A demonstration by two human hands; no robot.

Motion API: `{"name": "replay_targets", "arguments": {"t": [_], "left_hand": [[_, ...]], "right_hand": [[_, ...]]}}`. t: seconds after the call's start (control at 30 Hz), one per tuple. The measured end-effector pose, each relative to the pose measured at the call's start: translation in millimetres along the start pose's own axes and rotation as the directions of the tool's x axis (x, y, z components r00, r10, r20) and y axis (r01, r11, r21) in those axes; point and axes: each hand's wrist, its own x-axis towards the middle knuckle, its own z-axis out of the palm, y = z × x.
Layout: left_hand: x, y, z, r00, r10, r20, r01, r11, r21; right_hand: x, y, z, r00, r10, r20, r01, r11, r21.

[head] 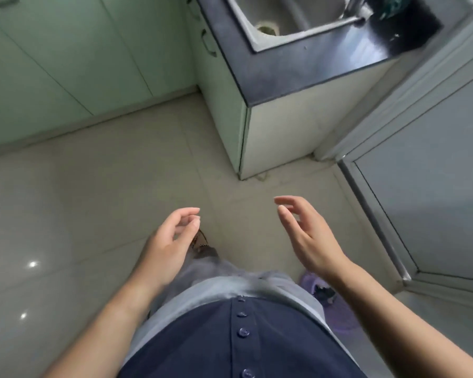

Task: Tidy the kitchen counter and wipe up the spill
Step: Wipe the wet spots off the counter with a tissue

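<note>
The left hand (172,236) and the right hand (303,236) hang in front of the person's body, fingers loose and a little curled, holding nothing. They look free because there is nothing to grab down here, only bare floor (93,200). Farther off stands the dark kitchen counter (292,72) with the sink (281,20) set into it. I cannot make out a spill on it.
</note>
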Motion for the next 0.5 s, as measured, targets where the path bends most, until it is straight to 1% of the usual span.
{"name": "replay_targets", "arguments": {"t": [0.17,0.3,0.5], "left_hand": [[60,4,-95,0.994,-0.018,-0.103,0.016,1.0,-0.018],[97,15,-163,0.985,-0.006,-0.17,-0.001,0.999,-0.044],[157,18,-219,0.966,-0.069,-0.25,0.042,0.993,-0.109]], "right_hand": [[83,-61,53,0.994,-0.041,0.098,0.043,0.999,-0.015],[144,-114,87,0.974,-0.108,0.198,0.118,0.992,-0.043],[233,-169,129,0.945,-0.154,0.288,0.169,0.985,-0.028]]}}
